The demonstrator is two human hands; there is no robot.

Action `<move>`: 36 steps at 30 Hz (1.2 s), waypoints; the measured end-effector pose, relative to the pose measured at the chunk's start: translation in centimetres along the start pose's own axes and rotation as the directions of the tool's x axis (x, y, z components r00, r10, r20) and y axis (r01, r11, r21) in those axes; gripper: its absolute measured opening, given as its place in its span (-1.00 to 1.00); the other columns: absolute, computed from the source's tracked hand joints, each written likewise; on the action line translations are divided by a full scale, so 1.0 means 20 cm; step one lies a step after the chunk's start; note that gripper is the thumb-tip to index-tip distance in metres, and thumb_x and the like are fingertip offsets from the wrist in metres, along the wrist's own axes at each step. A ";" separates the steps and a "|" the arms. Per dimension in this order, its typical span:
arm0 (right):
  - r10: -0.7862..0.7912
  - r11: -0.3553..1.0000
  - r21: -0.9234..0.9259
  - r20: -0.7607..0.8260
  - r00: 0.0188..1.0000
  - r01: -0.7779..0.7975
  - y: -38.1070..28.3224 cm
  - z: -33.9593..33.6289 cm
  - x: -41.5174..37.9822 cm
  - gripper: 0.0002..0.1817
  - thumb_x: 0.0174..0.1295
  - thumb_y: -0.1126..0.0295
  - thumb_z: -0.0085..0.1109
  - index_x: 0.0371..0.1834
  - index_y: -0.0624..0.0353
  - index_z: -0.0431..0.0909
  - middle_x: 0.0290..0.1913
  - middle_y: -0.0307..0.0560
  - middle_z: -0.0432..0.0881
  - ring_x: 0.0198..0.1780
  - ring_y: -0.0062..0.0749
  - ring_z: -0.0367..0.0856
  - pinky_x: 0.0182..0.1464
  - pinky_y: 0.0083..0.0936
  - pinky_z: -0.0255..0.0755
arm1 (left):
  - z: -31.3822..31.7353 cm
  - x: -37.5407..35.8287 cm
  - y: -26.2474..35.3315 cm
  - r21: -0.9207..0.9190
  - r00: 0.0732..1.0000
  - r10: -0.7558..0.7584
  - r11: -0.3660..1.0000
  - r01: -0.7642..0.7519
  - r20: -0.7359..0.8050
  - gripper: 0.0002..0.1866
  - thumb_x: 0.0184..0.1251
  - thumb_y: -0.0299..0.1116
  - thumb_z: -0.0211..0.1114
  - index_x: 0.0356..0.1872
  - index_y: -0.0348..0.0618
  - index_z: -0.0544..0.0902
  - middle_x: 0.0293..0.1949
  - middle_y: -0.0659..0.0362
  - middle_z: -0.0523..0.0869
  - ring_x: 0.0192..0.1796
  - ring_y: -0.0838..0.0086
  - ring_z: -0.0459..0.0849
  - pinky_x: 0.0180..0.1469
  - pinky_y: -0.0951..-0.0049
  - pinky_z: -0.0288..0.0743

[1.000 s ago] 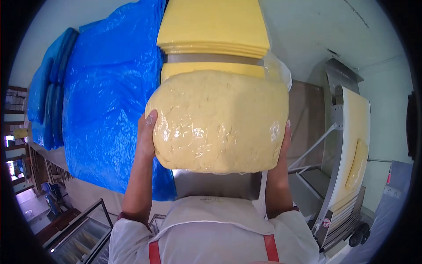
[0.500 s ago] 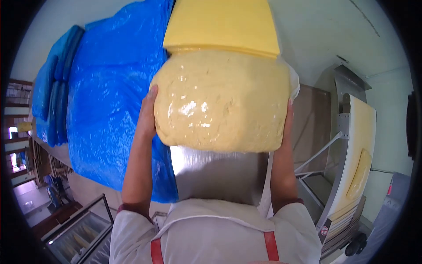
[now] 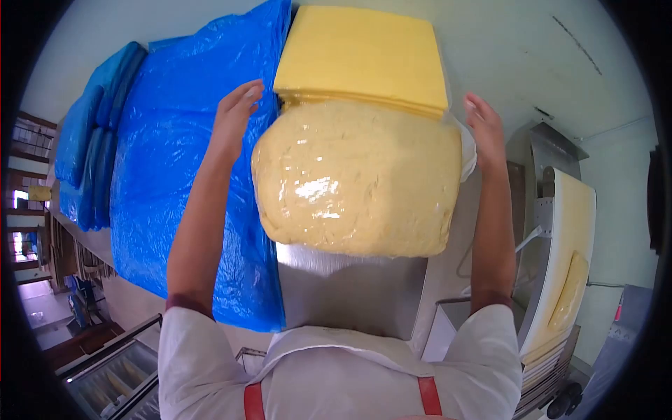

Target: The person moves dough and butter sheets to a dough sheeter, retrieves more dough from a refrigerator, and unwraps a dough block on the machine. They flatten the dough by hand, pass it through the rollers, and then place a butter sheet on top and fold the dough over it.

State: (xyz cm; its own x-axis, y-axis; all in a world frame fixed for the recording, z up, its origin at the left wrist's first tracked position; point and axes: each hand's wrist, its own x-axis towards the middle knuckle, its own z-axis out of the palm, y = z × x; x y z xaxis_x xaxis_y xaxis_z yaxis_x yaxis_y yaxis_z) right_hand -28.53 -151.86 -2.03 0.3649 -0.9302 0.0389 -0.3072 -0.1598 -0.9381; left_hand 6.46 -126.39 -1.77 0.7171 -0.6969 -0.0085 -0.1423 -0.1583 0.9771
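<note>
Head view: hands (image 3: 236,119) apart, clear of the pale block (image 3: 358,180); grey sheet (image 3: 614,343) bears marks, perhaps letters.

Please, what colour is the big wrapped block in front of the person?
The wrapped block is pale yellow, best seen in the head view.

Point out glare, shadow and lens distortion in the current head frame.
Head view: hard white glare on the left half of the wrapped yellow block, its right half in soft shadow; head view: broad sheen across the blue plastic; head view: black, rounded fisheye border darkening the corners.
</note>
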 end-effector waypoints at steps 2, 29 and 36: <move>0.038 0.987 -0.156 0.047 0.998 -0.030 0.11 0.09 0.26 -0.57 0.33 0.31 0.11 0.19 0.35 0.48 0.05 -0.05 0.62 0.08 -0.42 0.54 0.12 -0.51 0.36 | 0.10 0.21 -0.05 0.115 1.000 0.027 0.993 -0.027 -0.002 -0.55 0.40 -0.23 0.16 0.14 -0.39 0.55 0.04 -0.01 0.65 0.11 0.33 0.58 0.17 0.43 0.39; 0.078 0.650 0.647 0.465 0.882 -0.399 -0.07 0.23 0.69 -0.59 0.25 0.36 0.13 0.04 0.49 0.45 -0.05 0.13 0.62 -0.08 -0.26 0.65 0.02 -0.40 0.54 | 0.10 0.56 0.05 0.174 0.950 -0.309 0.939 0.296 0.050 -0.63 0.38 -0.12 0.21 -0.10 -0.29 0.58 -0.16 0.09 0.68 -0.19 0.44 0.68 -0.14 0.48 0.54; 0.046 0.602 0.629 0.588 0.808 -0.492 0.07 0.23 0.74 -0.61 0.22 0.41 0.13 0.03 0.50 0.46 -0.06 0.14 0.62 -0.09 -0.24 0.66 0.00 -0.38 0.55 | 0.14 0.77 0.01 -0.384 0.800 -0.323 0.747 0.543 0.505 -0.59 0.45 -0.28 0.12 0.12 -0.45 0.46 -0.02 -0.11 0.64 -0.03 0.24 0.70 0.05 0.28 0.64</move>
State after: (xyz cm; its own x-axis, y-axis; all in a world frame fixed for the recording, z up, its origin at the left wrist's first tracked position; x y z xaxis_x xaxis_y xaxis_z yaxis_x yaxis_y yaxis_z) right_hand -19.58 -164.27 -4.36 0.7974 -0.5644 -0.2136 0.1885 0.5691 -0.8004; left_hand 15.54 -139.03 -2.32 0.2752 -0.8600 -0.4298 0.5453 -0.2286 0.8065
